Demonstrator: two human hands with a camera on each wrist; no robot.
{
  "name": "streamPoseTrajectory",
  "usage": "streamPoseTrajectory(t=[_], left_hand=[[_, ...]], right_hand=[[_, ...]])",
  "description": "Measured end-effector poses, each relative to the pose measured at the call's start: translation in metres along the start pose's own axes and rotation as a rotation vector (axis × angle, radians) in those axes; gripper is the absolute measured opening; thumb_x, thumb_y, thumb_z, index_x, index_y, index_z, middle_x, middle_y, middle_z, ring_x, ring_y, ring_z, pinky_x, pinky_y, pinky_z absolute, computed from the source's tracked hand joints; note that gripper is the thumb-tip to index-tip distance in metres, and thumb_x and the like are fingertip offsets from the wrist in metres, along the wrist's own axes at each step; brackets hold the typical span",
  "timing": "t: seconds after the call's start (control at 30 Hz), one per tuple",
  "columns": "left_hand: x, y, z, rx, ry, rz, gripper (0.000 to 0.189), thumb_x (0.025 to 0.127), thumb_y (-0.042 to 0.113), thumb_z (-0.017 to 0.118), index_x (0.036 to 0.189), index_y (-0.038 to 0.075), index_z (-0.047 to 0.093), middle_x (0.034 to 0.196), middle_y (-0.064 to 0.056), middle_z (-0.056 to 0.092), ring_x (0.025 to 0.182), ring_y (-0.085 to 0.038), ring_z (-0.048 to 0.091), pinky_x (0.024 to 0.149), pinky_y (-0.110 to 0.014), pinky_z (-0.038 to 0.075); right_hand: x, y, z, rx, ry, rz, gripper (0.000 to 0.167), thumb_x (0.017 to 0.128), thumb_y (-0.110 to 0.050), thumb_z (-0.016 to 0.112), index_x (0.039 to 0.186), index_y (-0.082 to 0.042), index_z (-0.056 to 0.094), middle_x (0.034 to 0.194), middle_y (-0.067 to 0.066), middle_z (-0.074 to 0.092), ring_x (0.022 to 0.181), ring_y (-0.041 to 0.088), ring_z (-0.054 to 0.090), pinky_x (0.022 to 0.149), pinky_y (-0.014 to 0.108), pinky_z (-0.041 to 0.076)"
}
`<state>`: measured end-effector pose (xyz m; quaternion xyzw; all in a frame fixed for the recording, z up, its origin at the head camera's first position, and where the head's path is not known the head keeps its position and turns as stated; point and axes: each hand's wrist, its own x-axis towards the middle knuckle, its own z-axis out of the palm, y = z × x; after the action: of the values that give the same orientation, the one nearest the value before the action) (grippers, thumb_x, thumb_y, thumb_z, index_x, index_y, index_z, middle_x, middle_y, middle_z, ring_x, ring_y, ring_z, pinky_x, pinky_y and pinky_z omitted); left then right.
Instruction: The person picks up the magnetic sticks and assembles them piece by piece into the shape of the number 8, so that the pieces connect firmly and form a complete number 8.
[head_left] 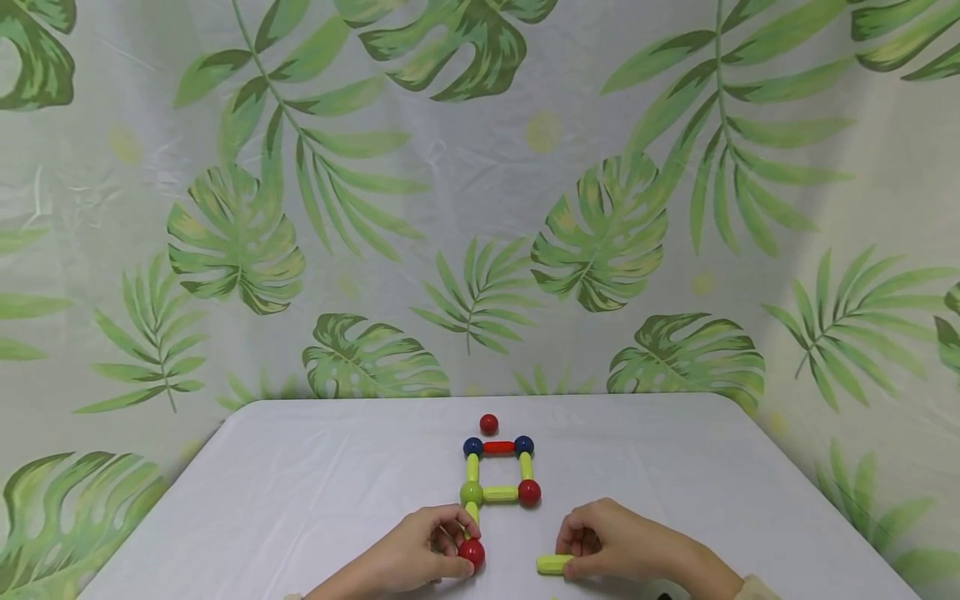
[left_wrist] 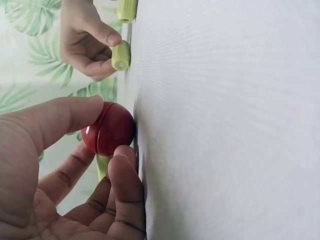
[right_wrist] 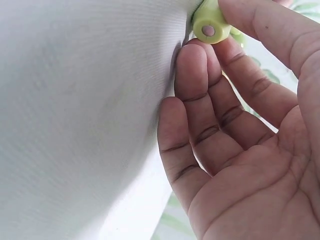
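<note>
My left hand (head_left: 420, 546) pinches a red ball (head_left: 472, 552) between thumb and fingers, low on the white table. From that ball a yellow-green rod (head_left: 472, 512) runs up to a green ball (head_left: 471, 493), the near left corner of a square of rods and balls. To the right, my right hand (head_left: 618, 543) pinches a loose yellow-green rod (head_left: 553, 565) by its right end, its free end pointing toward the red ball. In the right wrist view the rod (right_wrist: 212, 27) shows a round metal spot in its end.
The square's other corners are two blue balls (head_left: 473, 448) and a red ball (head_left: 529, 492), with a red rod (head_left: 498, 447) along the far side. A separate red ball (head_left: 489, 424) lies behind it. Another yellow-green rod (left_wrist: 127, 10) shows beyond the right hand. Leaf-patterned cloth (head_left: 480, 208) hangs behind the table.
</note>
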<state>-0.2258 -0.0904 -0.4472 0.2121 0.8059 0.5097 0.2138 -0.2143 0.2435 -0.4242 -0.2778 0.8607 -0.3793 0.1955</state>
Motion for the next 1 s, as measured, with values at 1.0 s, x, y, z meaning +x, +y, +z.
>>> streamPoseTrajectory(t=[1.0], left_hand=[[-0.001,0.0,-0.004,0.005,-0.047,0.031,0.027,0.092,0.012,0.083,0.116,0.013,0.07,0.099,0.0,0.064,0.082,-0.014,0.059,0.063,-0.022,0.051]], right_hand=[[0.036,-0.023,0.01,-0.041,-0.003,-0.108,0.012,0.095,-0.022,0.083,0.1,-0.014,0.076,0.082,-0.015,0.064,0.074,-0.005,0.055,0.069,0.015,0.05]])
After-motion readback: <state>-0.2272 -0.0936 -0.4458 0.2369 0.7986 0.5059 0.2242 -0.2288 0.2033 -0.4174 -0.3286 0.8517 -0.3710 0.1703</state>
